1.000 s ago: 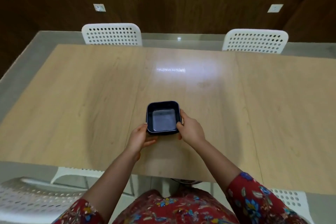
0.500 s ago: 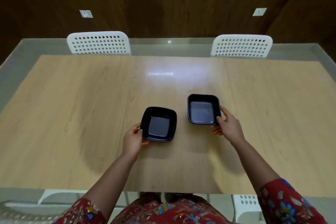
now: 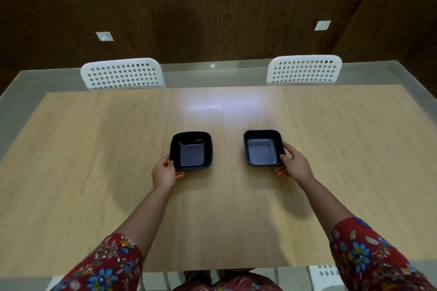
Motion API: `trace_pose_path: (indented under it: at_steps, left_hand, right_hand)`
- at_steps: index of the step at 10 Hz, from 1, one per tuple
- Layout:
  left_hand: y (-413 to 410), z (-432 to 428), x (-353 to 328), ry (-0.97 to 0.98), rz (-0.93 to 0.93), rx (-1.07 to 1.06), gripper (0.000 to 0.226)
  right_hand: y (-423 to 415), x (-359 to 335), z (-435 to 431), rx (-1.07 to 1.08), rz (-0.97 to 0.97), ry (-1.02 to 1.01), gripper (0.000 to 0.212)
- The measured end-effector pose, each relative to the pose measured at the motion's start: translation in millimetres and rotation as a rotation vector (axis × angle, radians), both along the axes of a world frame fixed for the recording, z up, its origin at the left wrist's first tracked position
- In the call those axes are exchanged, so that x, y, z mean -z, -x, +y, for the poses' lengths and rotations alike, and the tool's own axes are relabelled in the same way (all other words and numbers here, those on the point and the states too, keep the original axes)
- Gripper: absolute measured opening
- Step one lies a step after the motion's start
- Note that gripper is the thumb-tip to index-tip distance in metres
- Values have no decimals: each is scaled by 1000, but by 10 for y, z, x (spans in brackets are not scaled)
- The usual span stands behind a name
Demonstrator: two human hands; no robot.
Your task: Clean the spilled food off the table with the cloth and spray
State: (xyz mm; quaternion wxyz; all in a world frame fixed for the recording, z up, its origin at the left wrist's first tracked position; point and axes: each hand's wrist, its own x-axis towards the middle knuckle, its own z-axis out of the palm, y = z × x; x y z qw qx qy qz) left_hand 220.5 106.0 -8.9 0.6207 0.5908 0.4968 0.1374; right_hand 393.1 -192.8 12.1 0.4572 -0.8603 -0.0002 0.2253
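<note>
- Gripping one dark dish each, both hands reach out over the table, a pale wood-grain top that fills the view in front of the person and runs from the near edge to the far chairs.
- The left hand pinches the near-left corner of the left dish, with the thumb laid over the rim and the fingers curled under the near edge.
- The right hand pinches the near-right corner of the right dish in the same way, thumb on the rim and fingers tucked beneath.
- Both dishes are square with rounded corners, black and glossy, and show bare bottoms. They sit side by side near the middle of the table, apart from each other, with a strip of wood between them.
- Whether the dishes rest fully on the wood or are held just off it cannot be told from this view.
- A bright patch of reflected light lies on the wood beyond the dishes.
- A glass border runs around the wooden top on the left, far and right sides.
- Two white perforated chair backs stand at the far edge, the left chair and the right chair.
- Part of another white perforated seat shows below the near edge at the lower right.
- Behind the chairs rises a dark wood-panelled wall with a left socket and a right socket.
- Red floral sleeves cover the upper arms, the left sleeve and the right sleeve, leaving the forearms bare.
</note>
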Motion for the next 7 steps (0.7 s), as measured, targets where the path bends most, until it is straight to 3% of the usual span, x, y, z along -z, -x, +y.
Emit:
trace_pose_path:
  at_steps: [5, 6, 7]
  left_hand:
    - [-47, 31, 23, 31, -7, 20, 38]
    - [-6, 4, -45, 22, 22, 64, 39]
    - [43, 86, -62, -96, 86, 76, 45]
  right_hand:
    - [7, -22, 63, 20, -38, 43, 53]
    - [47, -13, 60, 2, -36, 88, 49]
    - [55, -51, 30, -26, -157, 291, 50]
